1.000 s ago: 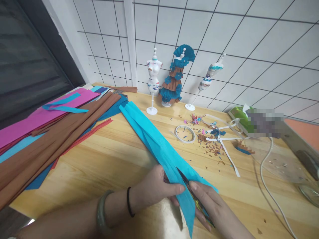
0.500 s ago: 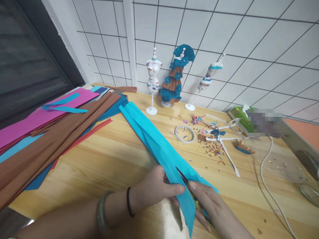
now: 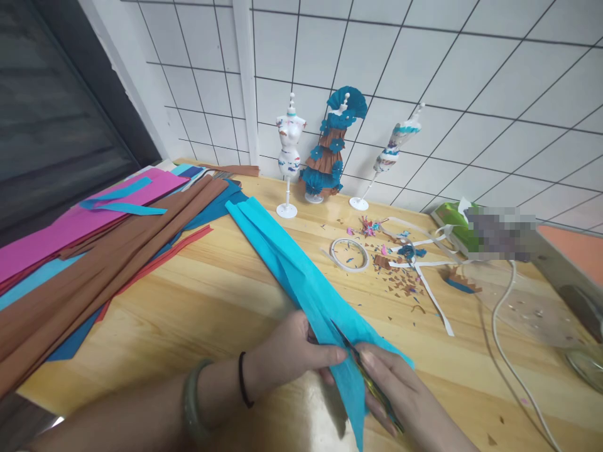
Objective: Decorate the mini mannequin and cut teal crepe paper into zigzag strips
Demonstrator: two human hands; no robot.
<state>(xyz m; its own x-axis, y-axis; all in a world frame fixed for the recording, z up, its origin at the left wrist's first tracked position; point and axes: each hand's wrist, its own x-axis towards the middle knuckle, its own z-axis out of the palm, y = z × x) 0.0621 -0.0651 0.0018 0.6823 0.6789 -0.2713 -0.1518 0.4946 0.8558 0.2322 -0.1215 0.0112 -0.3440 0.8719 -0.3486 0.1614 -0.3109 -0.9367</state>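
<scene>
A long turquoise sheet of crepe paper (image 3: 277, 251) lies slantwise over the table, its near end raised and split by a cut. My left hand (image 3: 306, 351) pinches the strip on the left of the cut, thumb on top and fingers underneath. In my right hand (image 3: 391, 383) is a pair of scissors (image 3: 360, 364), the blades pointing away from me into the paper. The fingers of my right hand wrap round the handles, which they partly hide.
Brown crepe paper (image 3: 155, 238) and a pink sheet (image 3: 94, 213) are stacked at left. Two bare mini mannequins (image 3: 289, 147) flank a paper-dressed one (image 3: 332, 150) by the wall. A tape roll (image 3: 349, 254), paper scraps (image 3: 402, 279) and a white cable (image 3: 500, 333) lie at right.
The scissor blades have closed further on the turquoise paper. The loose strip end hangs slightly shifted to the left; both hands stay in nearly the same place.
</scene>
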